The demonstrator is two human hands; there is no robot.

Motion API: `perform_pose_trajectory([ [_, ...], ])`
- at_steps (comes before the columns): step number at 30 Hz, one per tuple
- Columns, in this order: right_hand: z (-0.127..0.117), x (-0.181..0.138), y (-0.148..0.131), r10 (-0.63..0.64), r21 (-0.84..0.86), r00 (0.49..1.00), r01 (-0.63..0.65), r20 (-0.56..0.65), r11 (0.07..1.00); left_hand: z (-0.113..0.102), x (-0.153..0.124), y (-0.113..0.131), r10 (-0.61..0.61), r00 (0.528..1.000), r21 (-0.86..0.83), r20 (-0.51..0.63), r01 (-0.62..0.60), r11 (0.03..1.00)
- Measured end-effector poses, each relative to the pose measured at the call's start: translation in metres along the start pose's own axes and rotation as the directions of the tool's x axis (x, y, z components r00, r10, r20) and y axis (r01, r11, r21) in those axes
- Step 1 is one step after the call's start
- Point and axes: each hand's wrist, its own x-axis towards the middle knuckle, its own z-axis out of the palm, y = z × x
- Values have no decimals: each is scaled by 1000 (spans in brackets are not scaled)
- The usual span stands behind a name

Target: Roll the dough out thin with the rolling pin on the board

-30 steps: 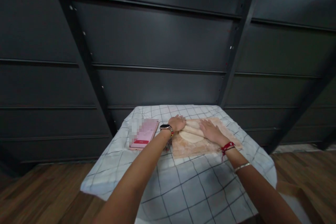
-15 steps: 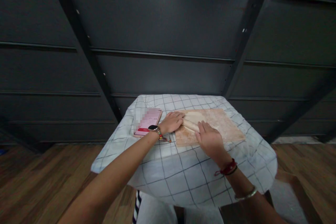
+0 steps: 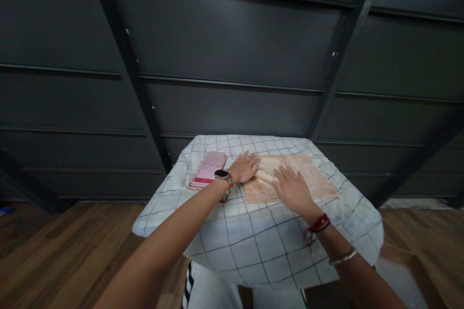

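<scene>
A pale rolling pin (image 3: 266, 176) lies at a slant between my hands, its ends hidden under them. Flattened whitish dough (image 3: 271, 162) shows just beyond it on a flour-dusted wooden board (image 3: 311, 178). My left hand (image 3: 245, 166) rests palm down over the pin's left end, fingers stretched out and a little apart. Over the other end lies my right hand (image 3: 293, 190), also flat, with its fingers extended and spread. Neither hand is wrapped round the pin.
A phone (image 3: 208, 170) with a pink screen lies left of my left hand. A white checked cloth (image 3: 253, 236) covers the small table. Dark metal panels (image 3: 232, 38) rise behind it. An open cardboard box (image 3: 406, 270) sits on the wooden floor at the lower right.
My fingers have straightened and spread from a more curled hold on the rolling pin, and the palms have slid forward over it. The camera view has shifted slightly.
</scene>
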Motion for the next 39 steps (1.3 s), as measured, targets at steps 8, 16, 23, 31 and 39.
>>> perform_pose_trajectory([
  [8,-4,52,44,104,202,936,-180,336,963,2,68,3,-99,995,24,33,99,995],
  [16,-5,25,22,-11,175,984,-21,180,984,6,44,-3,59,998,127,-32,-54,990],
  [23,2,1,2,-91,111,995,96,-51,989,9,14,-8,117,982,95,-149,-104,990],
  [31,-5,-17,-17,-74,146,991,89,-107,985,12,-15,-4,80,985,87,-150,-68,994],
  [39,-5,24,23,-81,172,992,64,93,983,6,19,8,-25,989,106,-143,40,993],
])
